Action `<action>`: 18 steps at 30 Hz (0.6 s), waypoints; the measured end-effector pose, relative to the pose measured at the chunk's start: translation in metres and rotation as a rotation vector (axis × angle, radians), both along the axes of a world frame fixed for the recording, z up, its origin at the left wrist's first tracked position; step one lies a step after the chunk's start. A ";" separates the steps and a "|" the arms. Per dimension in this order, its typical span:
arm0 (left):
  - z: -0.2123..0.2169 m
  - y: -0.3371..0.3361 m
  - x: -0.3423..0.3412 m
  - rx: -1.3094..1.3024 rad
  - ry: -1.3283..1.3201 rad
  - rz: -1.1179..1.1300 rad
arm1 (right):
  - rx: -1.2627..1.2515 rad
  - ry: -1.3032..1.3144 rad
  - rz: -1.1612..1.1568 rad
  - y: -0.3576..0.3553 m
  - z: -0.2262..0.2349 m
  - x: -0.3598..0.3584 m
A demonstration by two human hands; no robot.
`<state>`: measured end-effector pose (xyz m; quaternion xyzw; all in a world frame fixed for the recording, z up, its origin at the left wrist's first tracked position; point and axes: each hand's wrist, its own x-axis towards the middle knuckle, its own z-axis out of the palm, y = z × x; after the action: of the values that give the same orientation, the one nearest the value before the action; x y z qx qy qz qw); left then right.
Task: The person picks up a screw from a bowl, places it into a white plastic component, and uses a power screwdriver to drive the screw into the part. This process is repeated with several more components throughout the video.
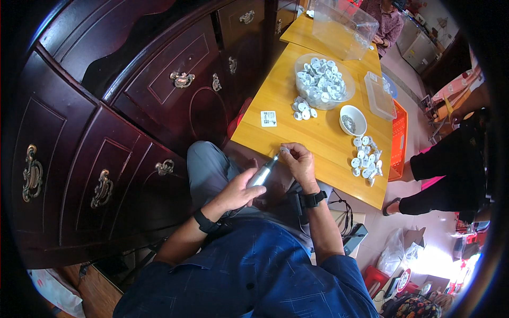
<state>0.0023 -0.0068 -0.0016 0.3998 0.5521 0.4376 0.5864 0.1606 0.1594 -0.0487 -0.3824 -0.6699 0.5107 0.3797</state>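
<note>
My left hand [238, 192] is wrapped round a silver, pen-shaped electric screwdriver [263, 174], its tip pointing up and to the right. At that tip, my right hand [301, 165] pinches a small whitish piece [284, 150], mostly covered by the fingers. Both hands are over my lap by the table's near edge. Farther off, a clear plastic bowl [350, 94] is heaped with round white plastic parts [321, 79]. A small white bowl [362, 117] holds tiny metal pieces [348, 123] like screws. More white parts [366, 159] lie loose at the right.
The yellow wooden table [323, 143] also bears a square printed card [269, 118], a flat clear box [379, 95] and a large clear bin [344, 26]. An orange crate [398, 140] stands beside it. Dark drawers [175, 79] rise at left. Two other people are nearby.
</note>
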 end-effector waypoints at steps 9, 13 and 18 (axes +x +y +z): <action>0.002 0.000 0.001 -0.011 -0.040 -0.021 | -0.021 0.000 -0.007 -0.004 0.008 0.004; 0.001 0.001 0.004 0.030 -0.046 -0.020 | -0.045 0.018 -0.034 -0.002 0.007 0.008; 0.001 -0.001 0.002 -0.002 -0.058 -0.009 | 0.377 -0.274 -0.164 0.023 0.032 0.043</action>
<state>0.0040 -0.0080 -0.0009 0.3891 0.5334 0.4458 0.6044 0.2031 0.1826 -0.0163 -0.4235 -0.7653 0.2874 0.3903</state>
